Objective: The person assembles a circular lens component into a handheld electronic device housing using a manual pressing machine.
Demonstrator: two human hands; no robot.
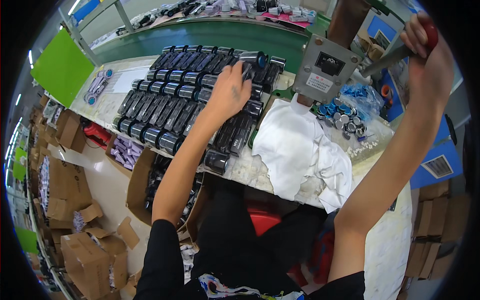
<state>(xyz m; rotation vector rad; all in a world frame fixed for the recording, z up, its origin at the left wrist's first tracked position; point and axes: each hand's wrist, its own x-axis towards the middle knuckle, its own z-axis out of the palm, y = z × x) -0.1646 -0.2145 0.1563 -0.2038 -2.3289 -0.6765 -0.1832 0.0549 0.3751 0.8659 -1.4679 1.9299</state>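
Note:
My left hand (231, 92) reaches over rows of black handheld devices with glossy round heads (172, 112). Its fingers are closed on one black handheld device (254, 59) at the far right of the rows. Part of that device is hidden by the hand. Raised at the upper right, my right hand (421, 37) wraps round the red knob (430, 35) of a metal lever (387, 60). This lever runs to a hand press with a grey metal plate (327, 67). Crumpled white cloth (292, 147) lies below the press.
Small round metal caps (342, 117) and a clear plastic bag (367, 97) lie right of the press. A light purple device (98, 86) rests at the bench's left end. Cardboard boxes (137, 187) stand below. Behind the bench runs a green conveyor belt (200, 37).

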